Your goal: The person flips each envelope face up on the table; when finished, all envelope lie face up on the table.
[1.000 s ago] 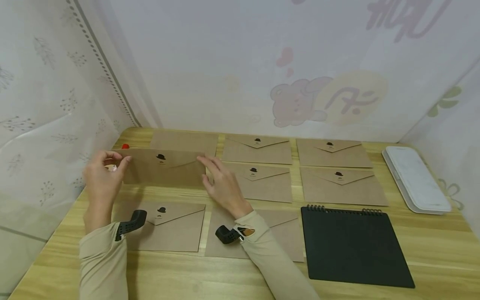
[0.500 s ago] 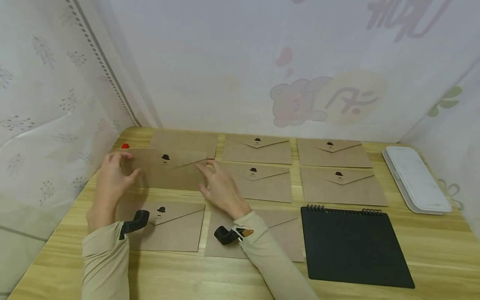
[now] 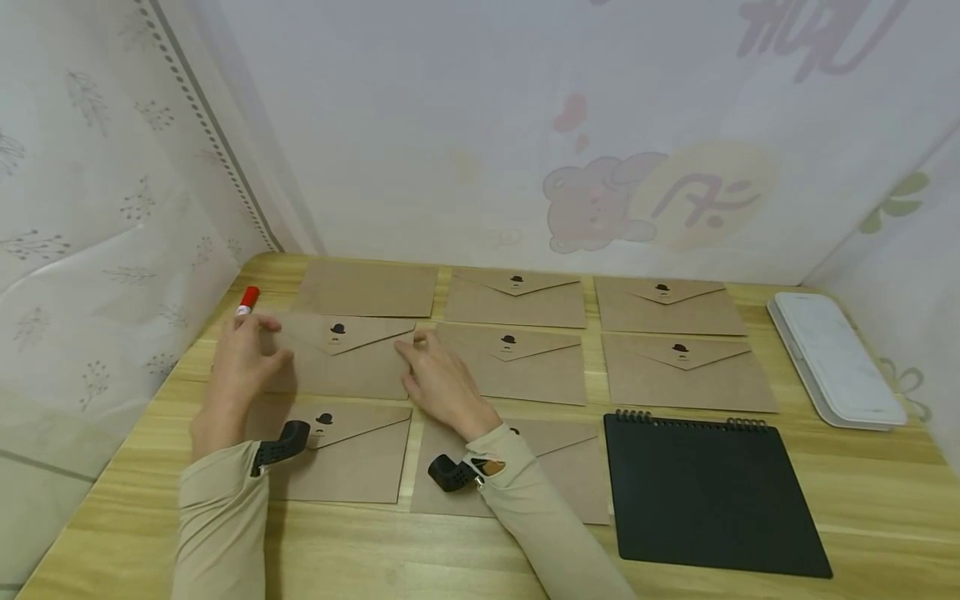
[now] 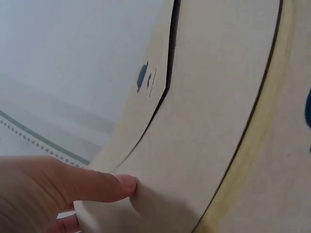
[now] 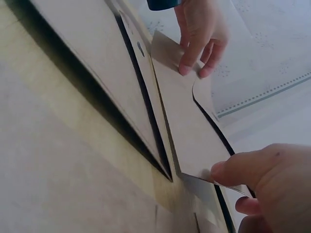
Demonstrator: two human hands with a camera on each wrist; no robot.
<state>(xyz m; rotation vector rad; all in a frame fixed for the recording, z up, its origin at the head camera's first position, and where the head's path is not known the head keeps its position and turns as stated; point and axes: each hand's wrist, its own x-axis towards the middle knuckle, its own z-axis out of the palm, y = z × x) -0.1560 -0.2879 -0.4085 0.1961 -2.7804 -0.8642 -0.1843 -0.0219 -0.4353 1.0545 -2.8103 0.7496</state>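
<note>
A kraft-paper envelope (image 3: 345, 371) with a black bowler-hat print on its pointed flap lies low over the left of the table, in the middle row. My left hand (image 3: 238, 367) pinches its left end; the left wrist view shows the thumb pressed on the paper face. At the right end, my right hand (image 3: 448, 383) pinches the edge. In the right wrist view, the right thumb is on the near corner of the envelope (image 5: 182, 131), with other fingers behind it, while the left hand (image 5: 204, 36) grips the far end.
Other kraft envelopes lie in rows, including a plain-faced one (image 3: 367, 287) behind and one (image 3: 352, 475) in front. A black spiral notebook (image 3: 720, 500) and a white case (image 3: 840, 358) lie at right. A red-capped marker (image 3: 249, 300) is behind my left hand.
The envelope has come down from a raised, tilted position toward the table, shifting slightly right and nearer. My left hand has moved right and down with it; the red-capped marker shows more.
</note>
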